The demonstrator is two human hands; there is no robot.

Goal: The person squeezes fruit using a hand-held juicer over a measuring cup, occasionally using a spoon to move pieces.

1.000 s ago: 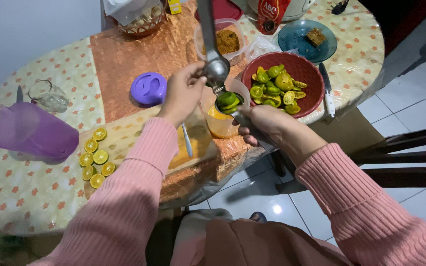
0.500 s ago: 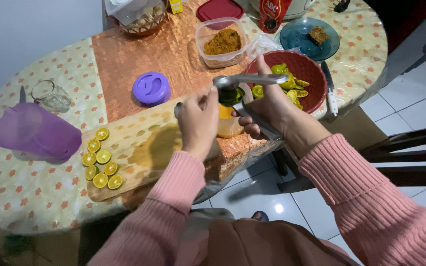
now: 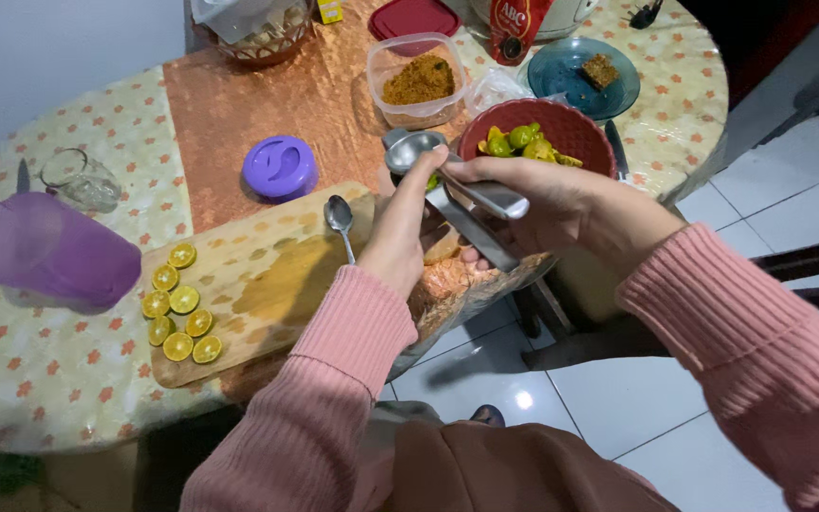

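Both hands close around the metal hand-lever citrus squeezer [image 3: 447,185]: the left hand [image 3: 400,228] wraps the cup end with its fingers pressed against the bowl, and the right hand [image 3: 547,204] clamps the two long handles together, so the press reads as shut. Whether a fruit half sits inside cannot be told; the cup is covered by the fingers. The squeezer is held above the near table edge, just in front of the dark red round bowl [image 3: 575,128], which contains a heap of green and yellow squeezed citrus halves [image 3: 523,144].

Progress, judged from the layout: a good share of the fruit appears pressed already, given the heap in the bowl. Eight cut small yellow-green citrus halves [image 3: 180,305] lie face up in two rows at the left end of the pale wooden cutting board [image 3: 267,284], apparently untreated. A steel spoon [image 3: 341,220] rests on the board's far edge. A translucent purple plastic jug [image 3: 49,261] stands to the left, and its round purple lid [image 3: 280,166] lies apart on the copper-coloured table runner [image 3: 239,104].
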